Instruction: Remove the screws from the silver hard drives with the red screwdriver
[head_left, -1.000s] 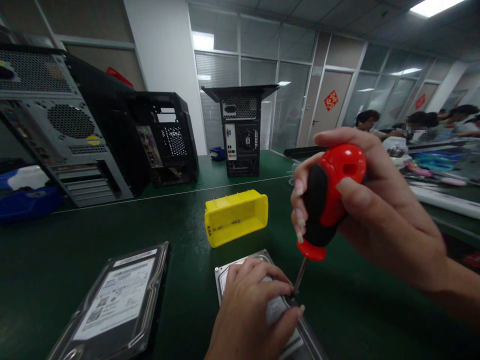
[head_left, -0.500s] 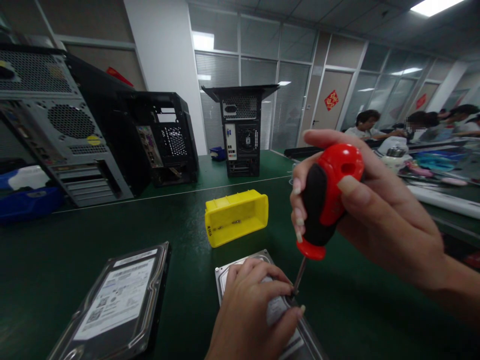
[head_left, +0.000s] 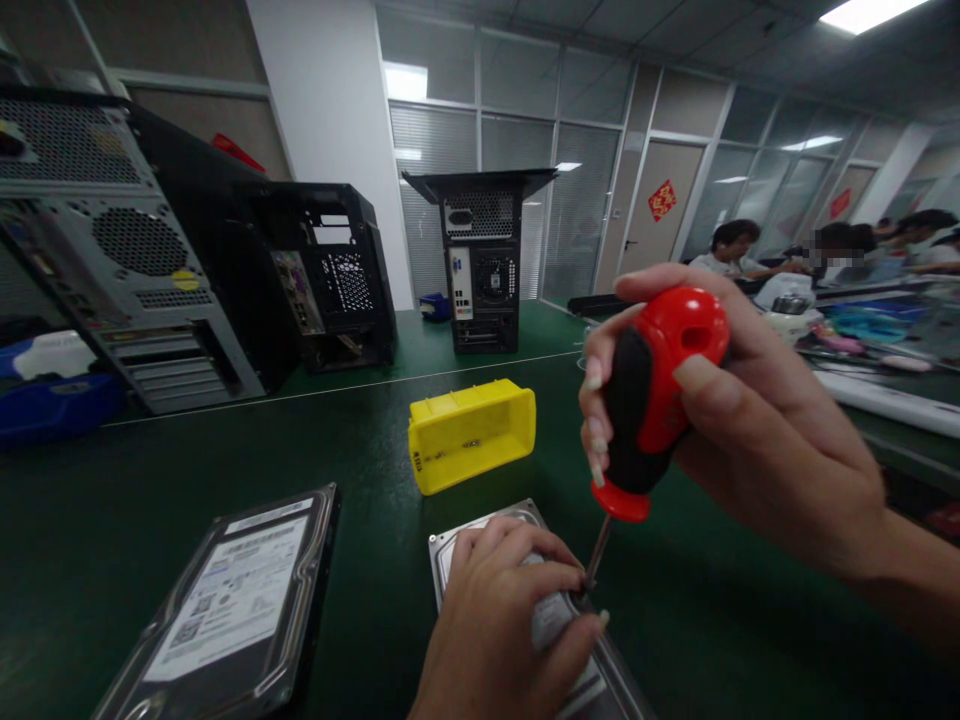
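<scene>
A red-and-black screwdriver [head_left: 636,420] is gripped by its handle in my right hand [head_left: 787,430], tilted with its thin shaft pointing down and left. Its tip meets the right edge of a silver hard drive [head_left: 529,512], close to my left fingertips. My left hand [head_left: 502,620] is closed over that drive, pressing it on the green table, thumb and index finger on either side of the shaft's end. The hand covers much of the drive's label, and any screw under the tip is too small to make out. To the left lies a second hard drive [head_left: 232,590], label up.
A yellow bin [head_left: 472,440] with a few small metal pieces lies behind the held drive. Computer cases [head_left: 484,265] [head_left: 330,270] [head_left: 172,250] stand at the back and left, with a blue bin [head_left: 56,405] at far left. People [head_left: 742,250] sit at a cluttered table on the right.
</scene>
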